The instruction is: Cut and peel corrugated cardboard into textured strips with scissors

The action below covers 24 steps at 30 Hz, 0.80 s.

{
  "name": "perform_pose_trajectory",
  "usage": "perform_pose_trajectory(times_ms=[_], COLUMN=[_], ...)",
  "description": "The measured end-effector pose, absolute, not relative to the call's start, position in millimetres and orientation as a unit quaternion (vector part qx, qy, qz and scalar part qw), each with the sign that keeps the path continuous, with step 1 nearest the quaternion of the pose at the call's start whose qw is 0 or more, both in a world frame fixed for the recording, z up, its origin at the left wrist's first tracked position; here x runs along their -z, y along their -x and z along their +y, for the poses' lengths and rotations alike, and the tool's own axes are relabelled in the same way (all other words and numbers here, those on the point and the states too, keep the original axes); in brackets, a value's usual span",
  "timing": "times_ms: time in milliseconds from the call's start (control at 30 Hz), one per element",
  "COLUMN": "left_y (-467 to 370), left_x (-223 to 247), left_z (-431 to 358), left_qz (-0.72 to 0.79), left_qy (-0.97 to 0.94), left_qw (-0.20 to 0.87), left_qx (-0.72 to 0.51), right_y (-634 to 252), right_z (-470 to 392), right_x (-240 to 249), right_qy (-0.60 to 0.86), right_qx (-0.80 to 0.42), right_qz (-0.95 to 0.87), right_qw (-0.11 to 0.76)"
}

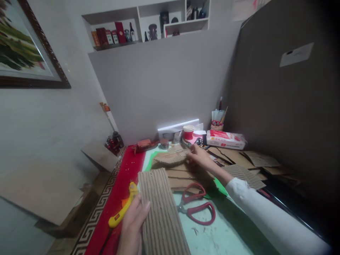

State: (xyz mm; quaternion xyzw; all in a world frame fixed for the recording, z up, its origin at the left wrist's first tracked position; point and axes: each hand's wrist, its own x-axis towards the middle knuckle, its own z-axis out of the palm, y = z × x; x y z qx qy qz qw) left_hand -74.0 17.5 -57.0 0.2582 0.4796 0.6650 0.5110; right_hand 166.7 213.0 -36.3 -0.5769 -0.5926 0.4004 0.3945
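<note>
My left hand (133, 221) is closed on the left edge of a long strip of corrugated cardboard (162, 209), its ridged face turned up. Farther off, my right hand (198, 156) pinches the right end of a smaller cardboard piece (171, 157), which lies over a stack of cut cardboard (183, 177). Between the two hands, red-handled scissors (198, 205) lie with their handles spread, the blades hidden beneath the cardboard strip. Left of the strip, beside my left hand, rests a yellow glue gun (122, 209).
Along the back stand a red and white paper cup (188, 132), a tissue pack (225, 139) and a pen holder (217, 125). More cardboard pieces (243, 175) lie at the right. A red cloth with a patterned border (106, 202) covers the left side. A grey panel (281, 106) rises on the right.
</note>
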Motion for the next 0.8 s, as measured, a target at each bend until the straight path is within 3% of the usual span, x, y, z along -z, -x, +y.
perform_pose_trajectory(times_ms=[233, 600, 800], left_y=[83, 88, 79], left_x=[35, 15, 19], left_z=[7, -2, 1], left_qz=[0.495, 0.53, 0.511], left_qy=[-0.249, -0.238, -0.271], left_qw=[0.504, 0.488, 0.517], left_qx=[-0.662, -0.652, -0.631], right_y=[-190, -222, -227], right_z=[173, 20, -9], right_x=[28, 55, 71], right_qy=[0.562, 0.54, 0.527], right_qx=[-0.476, -0.58, -0.56], right_qz=[-0.533, -0.496, -0.543], right_qw=[0.417, 0.354, 0.336])
